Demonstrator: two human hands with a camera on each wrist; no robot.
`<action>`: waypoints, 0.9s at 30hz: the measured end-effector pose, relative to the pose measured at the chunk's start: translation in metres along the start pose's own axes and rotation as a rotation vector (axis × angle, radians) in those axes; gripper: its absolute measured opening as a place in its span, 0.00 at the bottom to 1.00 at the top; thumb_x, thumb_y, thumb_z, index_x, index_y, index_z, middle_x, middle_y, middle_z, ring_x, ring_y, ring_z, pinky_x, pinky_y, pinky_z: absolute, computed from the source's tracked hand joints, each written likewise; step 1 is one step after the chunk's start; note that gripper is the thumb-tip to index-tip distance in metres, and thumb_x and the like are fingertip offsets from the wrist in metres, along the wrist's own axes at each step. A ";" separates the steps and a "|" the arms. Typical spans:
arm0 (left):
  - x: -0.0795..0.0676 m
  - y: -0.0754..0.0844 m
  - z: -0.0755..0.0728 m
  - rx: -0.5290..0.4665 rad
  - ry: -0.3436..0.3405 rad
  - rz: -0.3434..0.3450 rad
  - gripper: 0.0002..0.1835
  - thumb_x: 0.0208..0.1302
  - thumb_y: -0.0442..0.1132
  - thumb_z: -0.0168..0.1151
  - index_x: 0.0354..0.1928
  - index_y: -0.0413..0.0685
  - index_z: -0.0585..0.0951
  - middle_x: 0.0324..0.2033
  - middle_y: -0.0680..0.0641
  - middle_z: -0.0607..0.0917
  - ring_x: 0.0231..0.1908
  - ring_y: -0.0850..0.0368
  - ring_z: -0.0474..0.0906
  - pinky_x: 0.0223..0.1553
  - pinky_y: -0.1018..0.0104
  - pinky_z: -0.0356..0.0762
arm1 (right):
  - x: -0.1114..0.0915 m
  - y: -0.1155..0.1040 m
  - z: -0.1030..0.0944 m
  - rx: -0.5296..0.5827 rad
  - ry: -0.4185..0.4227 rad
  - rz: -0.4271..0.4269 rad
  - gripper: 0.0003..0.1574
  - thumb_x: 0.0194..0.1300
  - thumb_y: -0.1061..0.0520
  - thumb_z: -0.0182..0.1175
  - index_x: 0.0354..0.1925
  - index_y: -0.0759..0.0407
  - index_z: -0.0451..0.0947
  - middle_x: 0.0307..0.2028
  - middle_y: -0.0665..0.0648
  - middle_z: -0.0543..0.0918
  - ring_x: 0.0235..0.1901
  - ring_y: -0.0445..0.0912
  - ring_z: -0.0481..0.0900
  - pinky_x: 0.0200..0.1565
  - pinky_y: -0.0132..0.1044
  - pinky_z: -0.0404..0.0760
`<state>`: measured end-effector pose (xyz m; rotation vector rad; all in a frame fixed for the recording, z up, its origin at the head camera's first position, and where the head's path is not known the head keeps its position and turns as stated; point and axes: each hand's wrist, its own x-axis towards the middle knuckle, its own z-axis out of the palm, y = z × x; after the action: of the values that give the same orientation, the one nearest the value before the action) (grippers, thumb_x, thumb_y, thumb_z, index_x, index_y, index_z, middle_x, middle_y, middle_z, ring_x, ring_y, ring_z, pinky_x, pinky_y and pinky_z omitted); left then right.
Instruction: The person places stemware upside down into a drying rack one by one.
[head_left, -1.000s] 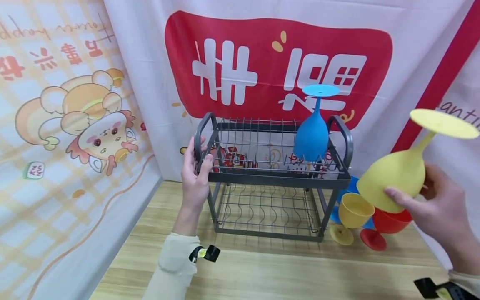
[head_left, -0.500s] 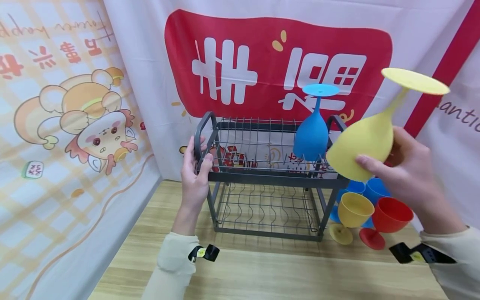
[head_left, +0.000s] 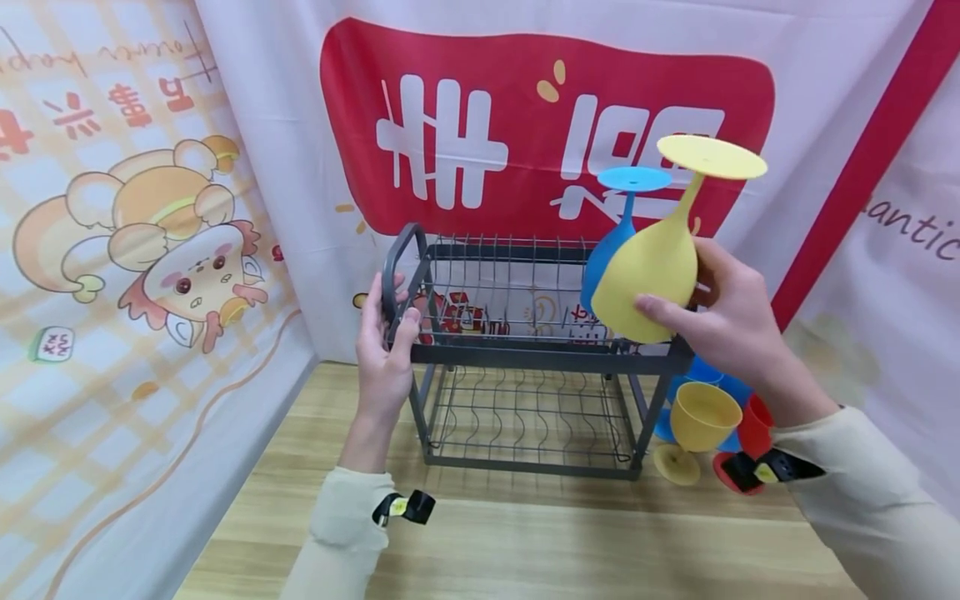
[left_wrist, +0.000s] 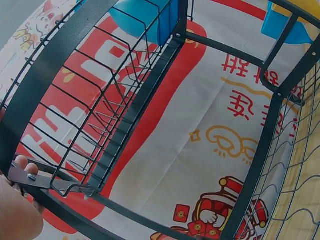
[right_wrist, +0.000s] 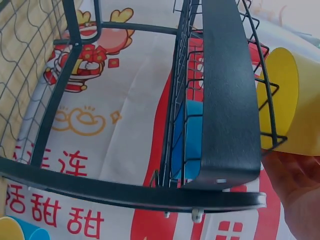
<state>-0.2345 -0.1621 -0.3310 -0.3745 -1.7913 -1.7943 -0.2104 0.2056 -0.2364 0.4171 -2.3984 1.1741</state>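
My right hand (head_left: 723, 304) holds a yellow plastic goblet (head_left: 652, 271) upside down by its bowl, thumb across the front. The goblet is over the right end of the upper tier of a dark two-tier dish rack (head_left: 540, 358). In the right wrist view, its open mouth faces the rack's wire side. Behind it, an inverted blue goblet (head_left: 600, 258) stands in the upper tier, partly hidden. At the rack's left end my left hand (head_left: 386, 350) grips the frame beside the looped handle, thumb in front; the left wrist view shows only part of this hand (left_wrist: 20, 210).
Right of the rack, an upright yellow goblet (head_left: 705, 417), a red goblet (head_left: 756, 425) partly behind my right forearm, and blue goblets (head_left: 705, 369) stand on the wooden table (head_left: 525, 542). Printed cloth (head_left: 547, 50) hangs close behind the rack and along the left.
My right hand has carried the inverted yellow goblet leftward from beside the rack to over its right end, now overlapping the blue goblet. The left hand keeps its grip on the rack.
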 end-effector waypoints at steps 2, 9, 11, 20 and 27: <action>0.000 0.000 -0.001 -0.002 -0.002 0.000 0.36 0.80 0.39 0.56 0.84 0.58 0.57 0.74 0.64 0.73 0.77 0.48 0.65 0.71 0.65 0.76 | 0.004 -0.003 0.004 0.004 -0.020 -0.005 0.45 0.66 0.48 0.75 0.75 0.53 0.68 0.64 0.59 0.80 0.53 0.47 0.80 0.43 0.17 0.81; 0.000 0.000 -0.001 -0.006 0.003 -0.003 0.36 0.80 0.39 0.55 0.84 0.57 0.57 0.74 0.64 0.73 0.77 0.49 0.65 0.72 0.62 0.76 | 0.016 -0.014 0.020 0.052 -0.083 -0.033 0.45 0.65 0.48 0.75 0.74 0.52 0.69 0.63 0.59 0.80 0.55 0.53 0.83 0.43 0.18 0.82; -0.001 0.000 0.000 -0.002 0.005 -0.010 0.36 0.80 0.39 0.56 0.84 0.58 0.57 0.74 0.64 0.73 0.77 0.51 0.66 0.73 0.58 0.75 | 0.018 -0.017 0.024 0.049 -0.091 -0.038 0.45 0.65 0.47 0.75 0.74 0.52 0.69 0.62 0.58 0.80 0.55 0.53 0.83 0.42 0.18 0.82; 0.000 -0.001 0.003 -0.004 0.010 -0.011 0.36 0.80 0.41 0.56 0.84 0.59 0.58 0.74 0.65 0.73 0.76 0.56 0.67 0.75 0.47 0.72 | 0.027 -0.028 0.037 -0.012 -0.110 -0.039 0.48 0.63 0.40 0.76 0.74 0.50 0.68 0.63 0.56 0.81 0.55 0.52 0.84 0.52 0.44 0.90; 0.000 -0.001 0.001 -0.007 0.008 -0.011 0.35 0.80 0.40 0.55 0.84 0.60 0.57 0.74 0.64 0.73 0.77 0.51 0.66 0.75 0.52 0.74 | 0.038 -0.039 0.050 -0.023 -0.081 0.018 0.51 0.65 0.36 0.72 0.76 0.53 0.65 0.64 0.60 0.80 0.57 0.55 0.81 0.55 0.58 0.89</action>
<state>-0.2355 -0.1608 -0.3322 -0.3601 -1.7859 -1.8074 -0.2379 0.1398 -0.2185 0.4446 -2.4869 1.1570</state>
